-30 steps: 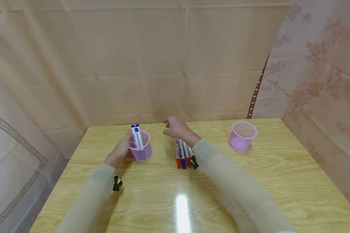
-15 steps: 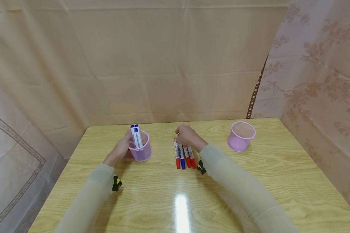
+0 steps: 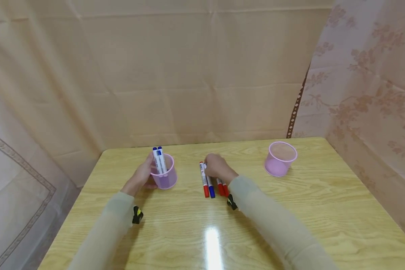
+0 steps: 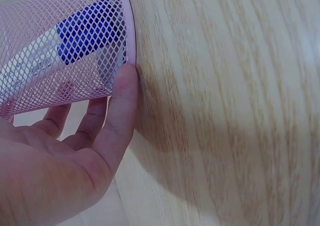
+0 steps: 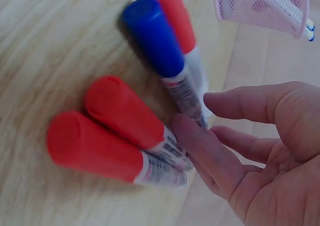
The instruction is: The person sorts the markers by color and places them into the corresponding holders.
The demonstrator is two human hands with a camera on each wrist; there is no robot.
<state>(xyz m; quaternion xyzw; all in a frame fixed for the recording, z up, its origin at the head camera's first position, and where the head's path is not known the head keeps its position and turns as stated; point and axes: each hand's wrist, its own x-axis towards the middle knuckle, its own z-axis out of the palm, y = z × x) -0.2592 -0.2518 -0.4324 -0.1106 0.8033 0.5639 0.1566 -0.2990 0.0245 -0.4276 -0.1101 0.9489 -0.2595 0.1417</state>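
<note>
Right hand (image 3: 219,167) at the blue-capped marker (image 5: 159,46), thumb and forefinger narrowly parted either side of its barrel.
It lies on the wooden table (image 3: 175,225), long axis roughly near to far, cap nearest, barrel pale and printed; I cannot tell whether it is pinched. One red-capped marker (image 3: 204,180) lies just left, a red-capped pair (image 5: 102,141) right. Well left, the left hand (image 3: 140,177) holds the pink mesh cup (image 3: 165,180).

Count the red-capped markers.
3: in the head view, one red-capped marker left of the blue-capped marker, two more right of it, partly hidden by the right hand.
</note>
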